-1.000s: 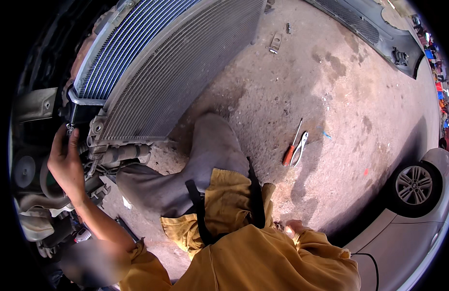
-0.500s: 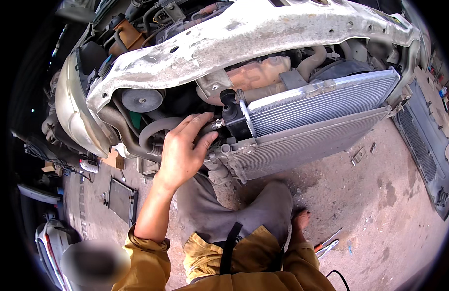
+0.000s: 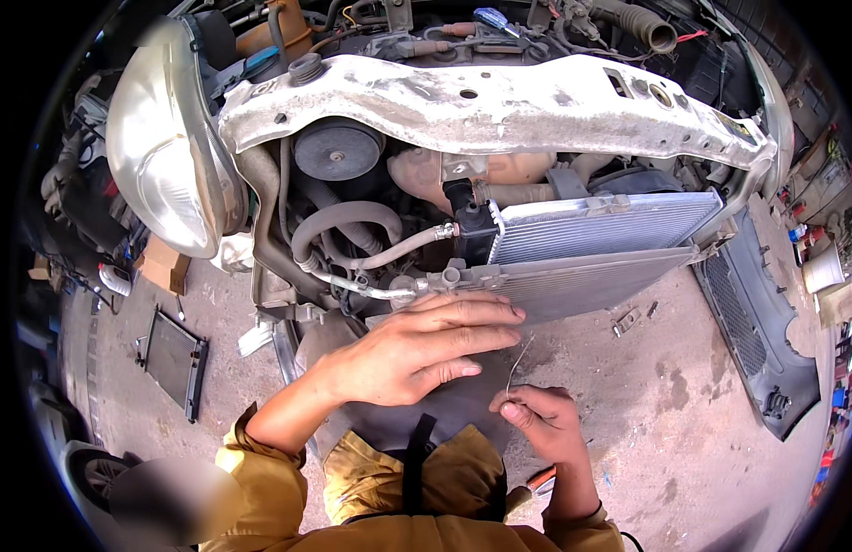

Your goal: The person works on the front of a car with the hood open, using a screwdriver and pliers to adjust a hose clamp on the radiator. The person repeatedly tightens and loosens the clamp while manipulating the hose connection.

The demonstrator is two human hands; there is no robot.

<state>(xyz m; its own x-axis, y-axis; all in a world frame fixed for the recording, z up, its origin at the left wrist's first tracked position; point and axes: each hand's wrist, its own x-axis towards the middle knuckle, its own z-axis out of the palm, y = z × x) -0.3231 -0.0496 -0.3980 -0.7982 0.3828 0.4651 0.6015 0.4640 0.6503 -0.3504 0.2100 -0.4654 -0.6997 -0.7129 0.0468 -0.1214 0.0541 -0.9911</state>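
My right hand pinches a thin, curved piece of wire between thumb and fingers, with its free end pointing up. To its left, my left hand is open, fingers stretched toward the right, in front of the lower left corner of the grey condenser. Whether those fingers touch the condenser I cannot tell. Behind it stands a silver radiator with a black end tank. A grey rubber hose meets that tank, with a metal clamp around its end.
A scuffed white crossbeam spans the car's front above the radiator. The headlight is at left. On the floor lie a framed radiator-like panel, a dark bumper part, a small metal bracket and an orange-handled tool.
My left hand has left the hose end and come down and right in front of the condenser. My right hand has risen from beside my knee, now showing the wire. The view has shifted.
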